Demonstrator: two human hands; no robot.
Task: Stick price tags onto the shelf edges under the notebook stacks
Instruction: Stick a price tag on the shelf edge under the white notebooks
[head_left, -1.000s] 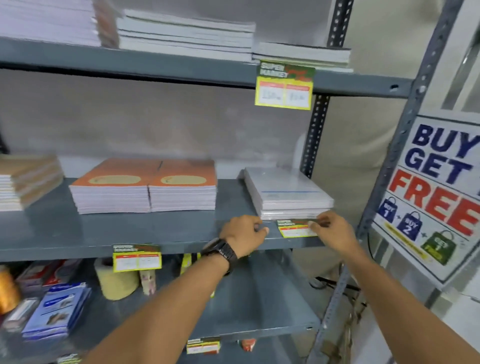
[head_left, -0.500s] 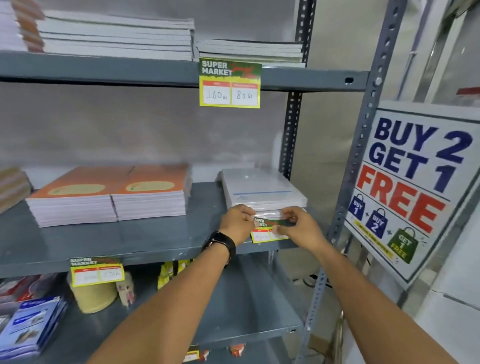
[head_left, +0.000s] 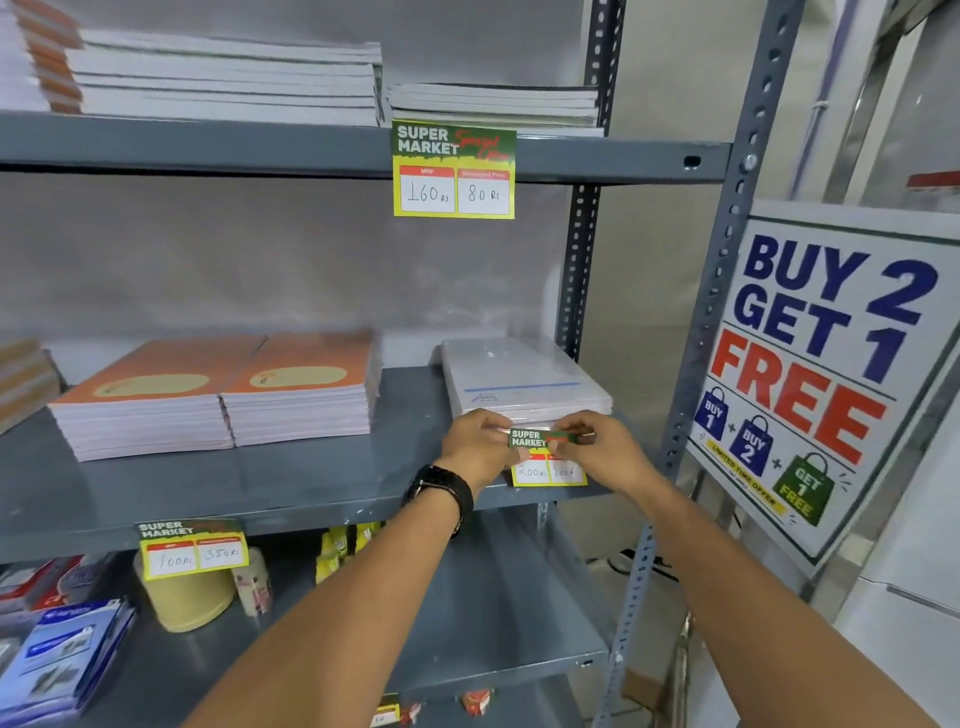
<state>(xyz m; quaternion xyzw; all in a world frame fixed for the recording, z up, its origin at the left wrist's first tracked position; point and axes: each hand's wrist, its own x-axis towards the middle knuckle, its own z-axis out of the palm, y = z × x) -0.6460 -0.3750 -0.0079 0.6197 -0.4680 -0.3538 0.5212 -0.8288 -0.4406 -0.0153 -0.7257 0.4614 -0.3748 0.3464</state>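
Both hands — left hand (head_left: 475, 447), right hand (head_left: 602, 451) — pinch the price tag (head_left: 545, 457) before the white notebook stack (head_left: 524, 384).

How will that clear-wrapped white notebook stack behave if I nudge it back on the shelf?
The white notebook stack looks flat and low, so it probably won't tip. Its glossy wrap on the smooth metal shelf suggests it would slide as one block. Several notebooks thick, it is likely fairly heavy for its size.

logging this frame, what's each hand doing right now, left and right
Left hand: closed, pinching the left end of the green and yellow paper price tag.
Right hand: closed, pinching the same tag's right end.
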